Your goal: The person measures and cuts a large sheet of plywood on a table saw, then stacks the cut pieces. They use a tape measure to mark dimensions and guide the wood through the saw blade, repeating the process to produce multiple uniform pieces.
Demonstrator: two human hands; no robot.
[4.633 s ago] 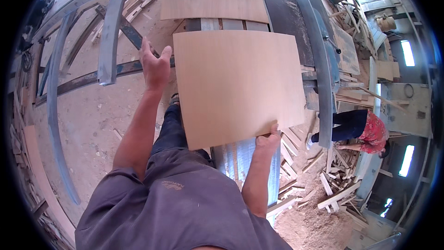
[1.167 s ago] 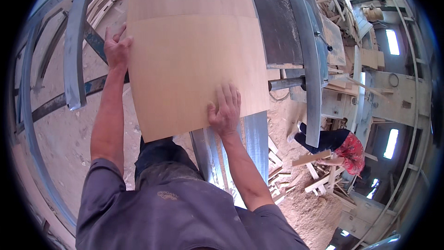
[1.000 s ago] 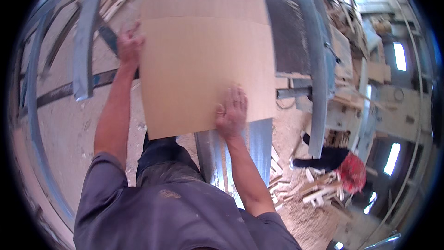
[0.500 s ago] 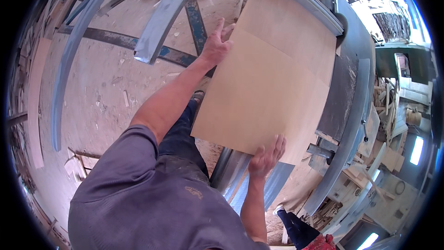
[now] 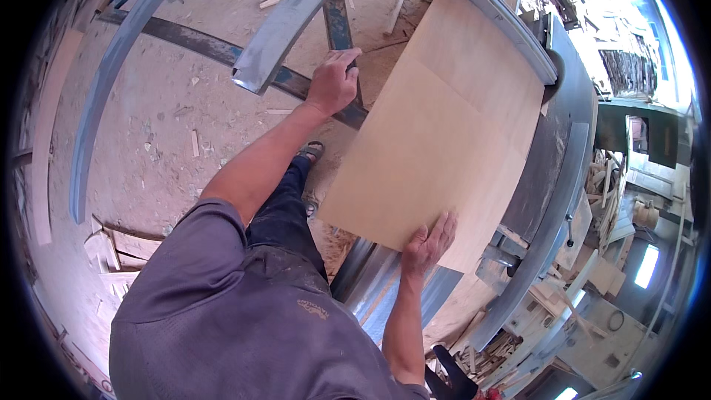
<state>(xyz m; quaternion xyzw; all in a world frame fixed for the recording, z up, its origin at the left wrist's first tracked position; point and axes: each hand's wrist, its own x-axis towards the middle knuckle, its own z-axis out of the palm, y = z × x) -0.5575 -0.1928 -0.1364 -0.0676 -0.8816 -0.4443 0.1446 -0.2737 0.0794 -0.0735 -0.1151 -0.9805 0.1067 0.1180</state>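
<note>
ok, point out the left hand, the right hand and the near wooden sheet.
Left hand [image 5: 332, 83]: head view, on the back of the hand.
Right hand [image 5: 427, 246]: head view, on the back of the hand.
Near wooden sheet [image 5: 407, 159]: head view, on the bare upper face.

Left hand [image 5: 331, 83] loosely curled beyond an outstretched forearm [image 5: 255, 157], right hand [image 5: 422, 252] closer in, palm down, fingers [image 5: 447, 230] extended
</note>
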